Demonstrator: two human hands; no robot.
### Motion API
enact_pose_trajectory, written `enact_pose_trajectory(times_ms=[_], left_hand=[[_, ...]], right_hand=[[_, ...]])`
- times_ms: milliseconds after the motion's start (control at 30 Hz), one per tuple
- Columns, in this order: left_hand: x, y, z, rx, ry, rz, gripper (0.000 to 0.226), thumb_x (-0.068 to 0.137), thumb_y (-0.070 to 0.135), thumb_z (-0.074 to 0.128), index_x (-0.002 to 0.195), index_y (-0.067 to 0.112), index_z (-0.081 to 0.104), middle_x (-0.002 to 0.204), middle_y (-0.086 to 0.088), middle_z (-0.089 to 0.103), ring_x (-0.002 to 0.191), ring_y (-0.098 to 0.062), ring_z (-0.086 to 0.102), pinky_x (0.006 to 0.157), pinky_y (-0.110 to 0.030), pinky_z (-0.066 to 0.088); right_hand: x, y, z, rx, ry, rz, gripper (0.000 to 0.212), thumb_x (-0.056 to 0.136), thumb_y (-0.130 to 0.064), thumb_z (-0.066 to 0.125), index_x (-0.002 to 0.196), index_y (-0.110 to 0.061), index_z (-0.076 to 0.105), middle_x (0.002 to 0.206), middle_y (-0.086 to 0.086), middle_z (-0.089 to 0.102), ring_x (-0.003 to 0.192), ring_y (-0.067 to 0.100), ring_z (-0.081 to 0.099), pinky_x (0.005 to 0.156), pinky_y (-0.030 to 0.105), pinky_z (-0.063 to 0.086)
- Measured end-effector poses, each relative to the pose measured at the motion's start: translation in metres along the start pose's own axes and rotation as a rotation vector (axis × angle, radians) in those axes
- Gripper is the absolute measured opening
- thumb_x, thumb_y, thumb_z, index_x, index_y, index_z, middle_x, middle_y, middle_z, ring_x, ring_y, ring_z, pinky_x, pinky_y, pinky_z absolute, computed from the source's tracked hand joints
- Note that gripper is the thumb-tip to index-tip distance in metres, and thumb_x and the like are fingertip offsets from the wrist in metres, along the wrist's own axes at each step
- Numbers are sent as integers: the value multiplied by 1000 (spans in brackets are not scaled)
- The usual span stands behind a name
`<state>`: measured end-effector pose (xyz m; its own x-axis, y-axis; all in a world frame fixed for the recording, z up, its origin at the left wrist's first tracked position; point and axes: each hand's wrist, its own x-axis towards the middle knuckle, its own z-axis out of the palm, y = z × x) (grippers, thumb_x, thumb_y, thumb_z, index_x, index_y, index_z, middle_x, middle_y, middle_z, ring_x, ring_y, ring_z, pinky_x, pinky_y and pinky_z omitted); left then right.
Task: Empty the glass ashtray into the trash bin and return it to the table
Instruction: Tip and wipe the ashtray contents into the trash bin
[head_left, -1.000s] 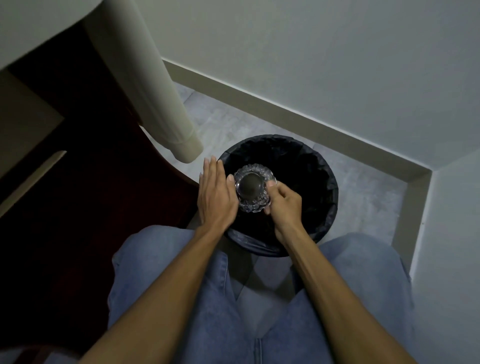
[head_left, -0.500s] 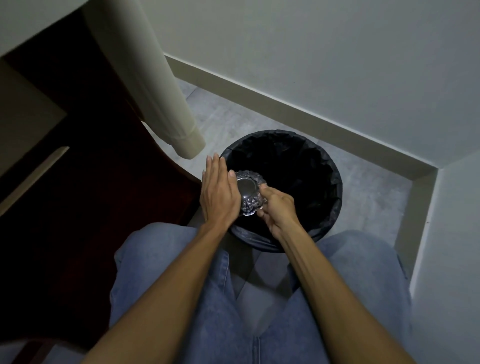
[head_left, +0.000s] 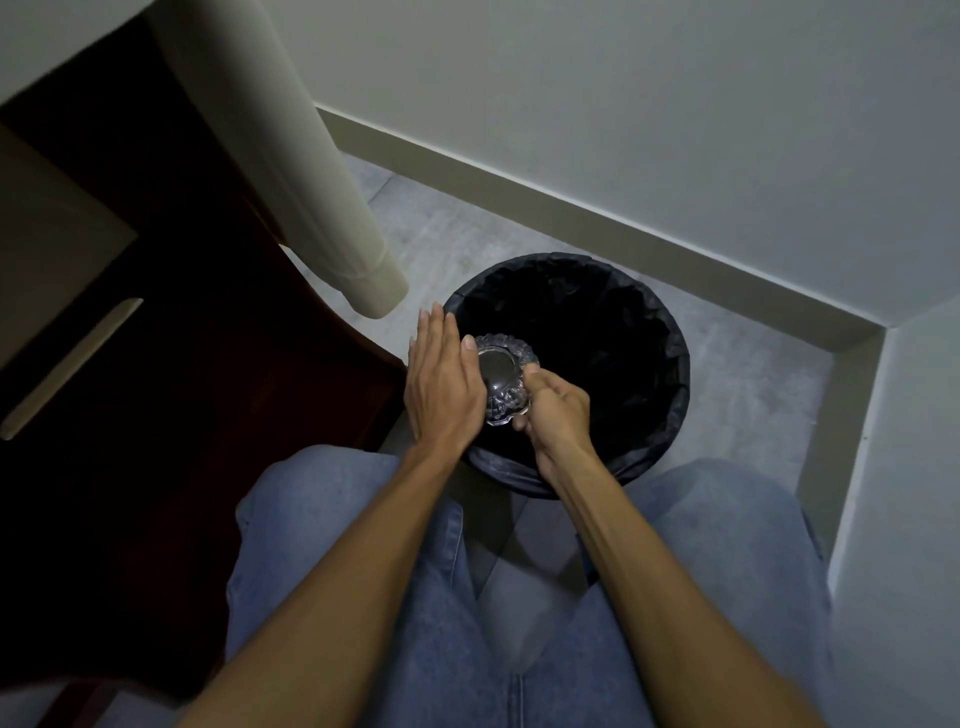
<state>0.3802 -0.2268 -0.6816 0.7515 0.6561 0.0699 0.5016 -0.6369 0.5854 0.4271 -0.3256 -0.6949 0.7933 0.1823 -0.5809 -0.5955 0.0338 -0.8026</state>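
A person is sitting and looking down at a round trash bin (head_left: 660, 415) on the floor (head_left: 467, 244). The bin has a black bag inside it. It is standing in the corner where two pale walls are meeting.

The glass ashtray (head_left: 501, 379) is up in the air over the near left part of the bin. It is tipped on its side, with its bumpy edge pointing toward the near side. I cannot tell if anything is inside it.

The right hand (head_left: 558, 410) is gripping the right side of the ashtray. Its fingers (head_left: 532, 371) are curling tight around the glass edge.

The left hand (head_left: 441, 384) is lying flat against the left side of the ashtray. Its fingers are straight and close together, pointing to the far side. They are pressing on the glass, not wrapping around it.

Both bare arms are reaching out over the person's knees in blue jeans (head_left: 332, 519).

On the left, a thick cream table leg (head_left: 311, 182) is coming down near the bin. A dark red wooden chair (head_left: 208, 364) is sitting farther left.
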Motion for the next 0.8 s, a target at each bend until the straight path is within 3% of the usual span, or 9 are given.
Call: enact_pose_trajectory(times_ms=[300, 800], left_hand=[[1, 1, 5, 7, -7, -10, 56, 107, 30, 22, 156, 4, 30, 168, -7, 21, 157, -17, 11, 128, -36, 11], [3, 3, 8, 55, -12, -4, 54, 107, 28, 24, 156, 3, 30, 168, -7, 20, 157, -18, 11, 128, -36, 12]], right_hand=[[2, 1, -3, 19, 2, -13, 25, 101, -20, 55, 91, -2, 69, 80, 13, 53, 50, 14, 46, 39, 22, 41], [0, -8, 0, 82, -20, 25, 25, 101, -18, 55, 82, -10, 69, 74, 10, 58, 52, 14, 47, 37, 20, 38]])
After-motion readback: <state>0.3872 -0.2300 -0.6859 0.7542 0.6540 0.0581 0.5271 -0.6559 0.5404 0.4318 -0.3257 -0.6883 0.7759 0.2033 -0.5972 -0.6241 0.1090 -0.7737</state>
